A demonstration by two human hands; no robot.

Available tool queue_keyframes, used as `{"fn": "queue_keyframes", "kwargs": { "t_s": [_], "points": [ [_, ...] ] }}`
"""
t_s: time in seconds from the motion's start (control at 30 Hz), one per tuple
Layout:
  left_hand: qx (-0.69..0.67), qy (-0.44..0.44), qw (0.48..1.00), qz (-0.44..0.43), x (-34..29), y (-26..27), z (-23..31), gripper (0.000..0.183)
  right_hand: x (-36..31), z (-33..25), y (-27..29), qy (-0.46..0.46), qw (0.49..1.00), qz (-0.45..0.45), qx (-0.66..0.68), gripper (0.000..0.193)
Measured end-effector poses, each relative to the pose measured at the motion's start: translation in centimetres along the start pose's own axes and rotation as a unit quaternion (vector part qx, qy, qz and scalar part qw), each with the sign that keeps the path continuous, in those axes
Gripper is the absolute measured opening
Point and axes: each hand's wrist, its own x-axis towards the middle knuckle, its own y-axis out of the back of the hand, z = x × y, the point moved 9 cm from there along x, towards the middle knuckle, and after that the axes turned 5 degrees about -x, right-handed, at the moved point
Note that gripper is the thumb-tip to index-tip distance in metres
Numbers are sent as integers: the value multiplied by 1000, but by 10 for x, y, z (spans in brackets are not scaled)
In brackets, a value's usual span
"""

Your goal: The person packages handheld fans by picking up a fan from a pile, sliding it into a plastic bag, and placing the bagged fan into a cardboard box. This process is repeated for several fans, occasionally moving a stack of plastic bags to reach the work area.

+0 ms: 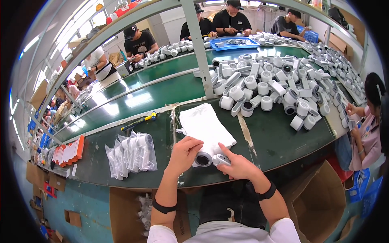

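Near the front edge of the table I have a white and grey device with a round head and dark lens-like face (204,158). My right hand (239,163) is closed round its handle, with the index finger stretched along it. Beside the round head, my left hand (184,153) has its fingertips pinched together; what they hold, if anything, is too small to make out. Under and beyond the device lies a folded white cloth (206,123). Several similar pieces in clear plastic bags (131,154) lie to the left.
A large heap of white and grey devices (267,83) covers the right side. A yellow and black hammer (139,120) lies beyond the bags, with orange-edged cards (69,152) at left. A metal post (197,48) rises ahead. Cardboard boxes (318,198) stand below; co-workers sit around.
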Motion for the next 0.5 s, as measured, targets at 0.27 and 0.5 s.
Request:
{"fn": "queue_keyframes", "kwargs": {
  "t_s": [0.27, 0.5],
  "points": [
    [11, -26, 1000, 2, -5, -3, 3, 10, 3, 14, 7, -26, 991, 86, 97, 68],
    [-28, -2, 996, 88, -1, 14, -5, 7, -19, 0, 4, 0, 1000, -14, -15, 90]
  ]
}}
